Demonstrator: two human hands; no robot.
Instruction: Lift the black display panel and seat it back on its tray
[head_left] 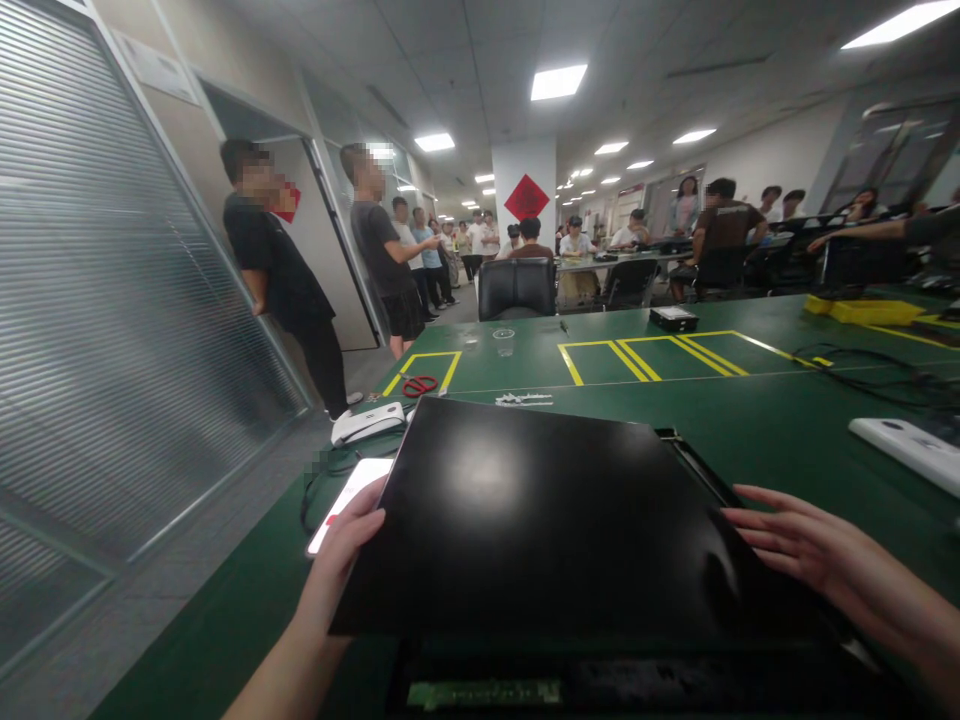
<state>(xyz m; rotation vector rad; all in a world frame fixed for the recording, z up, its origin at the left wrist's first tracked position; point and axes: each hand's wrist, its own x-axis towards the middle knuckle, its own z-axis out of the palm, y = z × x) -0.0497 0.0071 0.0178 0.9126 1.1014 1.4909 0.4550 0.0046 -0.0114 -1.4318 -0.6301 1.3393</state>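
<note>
A glossy black flat screen panel (517, 520) lies tilted in front of me, its left side lifted higher. My left hand (349, 530) grips the left edge, thumb on top and the other fingers mostly hidden beneath. At the right edge, my right hand (795, 535) has its fingers stretched out, fingertips against or just beside the panel. Under the panel, a black frame (697, 462) shows along the right, and a green circuit board strip (484, 692) shows at the bottom. A phone with a lit white screen (349, 500) lies beside my left hand.
On the green table (772, 420) are red-handled scissors (420, 385), a clear plastic cup (504, 343), a white device (367, 424), another white device (911, 450), a small black box (673, 318) and dark cables (885, 372). Several people stand or sit beyond.
</note>
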